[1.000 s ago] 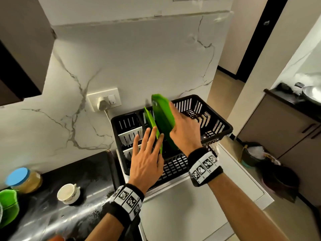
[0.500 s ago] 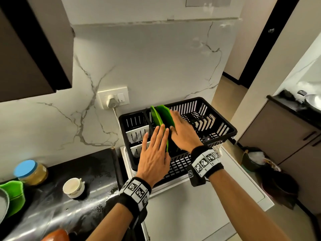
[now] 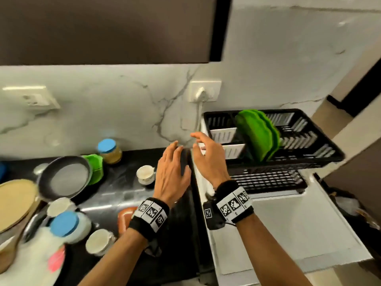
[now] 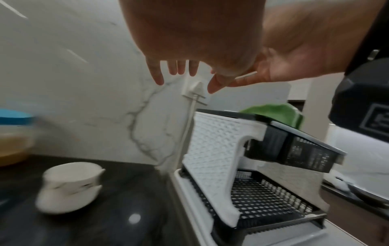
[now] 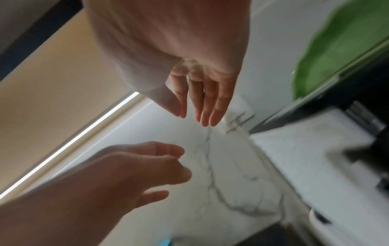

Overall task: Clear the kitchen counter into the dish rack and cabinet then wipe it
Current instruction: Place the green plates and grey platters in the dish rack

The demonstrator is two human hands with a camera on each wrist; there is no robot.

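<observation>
left of the left hand (image 3: 172,174) on the black counter (image 3: 115,195) stands a white cup (image 3: 146,174) with thin dark lines. both hands are empty, fingers loose and apart. right of the right hand (image 3: 208,159), green wavy-edged plates (image 3: 257,135) stand upright in the black dish rack (image 3: 321,149).

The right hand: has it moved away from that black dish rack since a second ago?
Yes. The right hand has left the green plates in the dish rack and come left, toward the black counter.
</observation>
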